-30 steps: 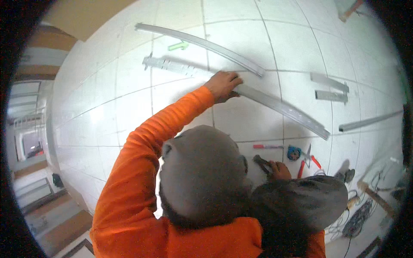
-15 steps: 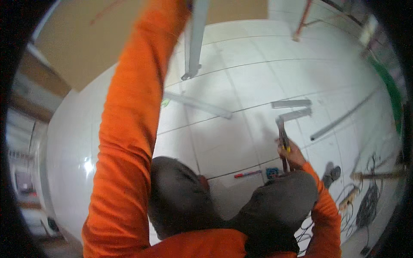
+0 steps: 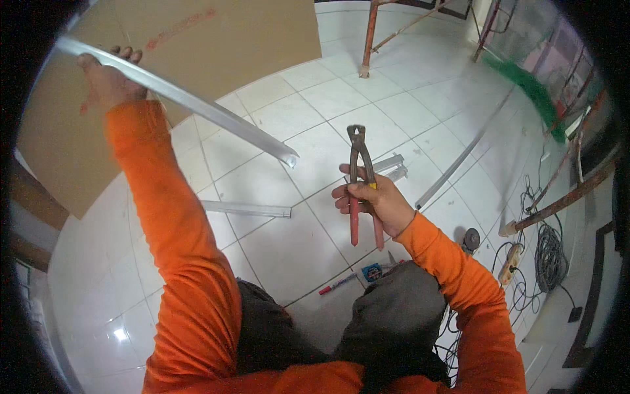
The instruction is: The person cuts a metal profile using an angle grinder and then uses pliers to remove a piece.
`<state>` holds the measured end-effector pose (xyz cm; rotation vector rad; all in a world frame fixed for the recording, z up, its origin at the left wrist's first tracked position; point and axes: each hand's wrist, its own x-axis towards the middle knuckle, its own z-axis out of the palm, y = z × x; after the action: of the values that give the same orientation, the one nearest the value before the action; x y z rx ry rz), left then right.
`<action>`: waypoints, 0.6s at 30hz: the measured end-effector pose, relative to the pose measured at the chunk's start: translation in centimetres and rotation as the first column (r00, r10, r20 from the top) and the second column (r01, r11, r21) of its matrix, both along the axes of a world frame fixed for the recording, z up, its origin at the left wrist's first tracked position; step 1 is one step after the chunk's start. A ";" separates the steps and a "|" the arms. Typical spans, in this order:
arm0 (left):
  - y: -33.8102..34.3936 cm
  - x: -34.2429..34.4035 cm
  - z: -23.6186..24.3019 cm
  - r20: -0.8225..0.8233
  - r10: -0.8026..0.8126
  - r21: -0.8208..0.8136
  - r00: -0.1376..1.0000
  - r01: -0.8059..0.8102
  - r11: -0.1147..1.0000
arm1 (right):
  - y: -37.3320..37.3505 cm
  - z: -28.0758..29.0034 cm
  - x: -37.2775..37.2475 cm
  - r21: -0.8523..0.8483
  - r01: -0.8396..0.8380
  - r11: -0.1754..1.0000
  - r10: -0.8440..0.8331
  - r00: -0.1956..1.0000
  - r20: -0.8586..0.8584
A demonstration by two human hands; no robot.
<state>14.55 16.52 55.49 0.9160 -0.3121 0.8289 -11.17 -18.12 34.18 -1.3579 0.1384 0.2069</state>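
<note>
At the centre of the frame, our right hand closes fingers and thumb around the pincers, dark worn steel with red handles, head pointing up. At upper left, our left hand curls round a long, straight, silvery metal profile; its far end slants down toward mid-frame, leaving open room before the pincers. Beneath spread glossy white floor tiles. A second profile lies left of centre; a flat brown board fills the upper left.
</note>
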 end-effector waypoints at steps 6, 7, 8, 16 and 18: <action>0.8 0.9 0.3 -0.006 -0.262 0.009 0.965 0.262 0.965 | 0.1 -2.8 0.5 -0.314 -0.091 0.945 0.111 0.993 0.047; 1.4 1.5 0.1 -0.009 -0.244 0.020 0.970 0.244 0.970 | 0.4 -2.7 0.6 -0.319 -0.098 0.943 0.119 0.992 0.045; 1.6 2.0 -0.3 -0.015 -0.233 0.028 0.972 0.233 0.972 | 0.7 -2.8 0.6 -0.313 -0.105 0.944 0.131 0.989 0.063; 4.7 5.9 -3.0 -0.084 -0.195 0.041 0.977 0.199 0.979 | -0.7 -2.5 0.5 -0.409 -0.085 0.908 0.163 0.973 0.161; 4.7 6.5 -3.0 -0.081 -0.260 -0.064 0.962 0.255 0.965 | -1.3 -2.0 0.2 -0.420 -0.114 0.900 0.217 0.954 0.207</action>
<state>21.09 21.26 52.45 0.8386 -0.3226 0.5525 -10.99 -19.38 32.15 -1.8004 -0.1589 0.1531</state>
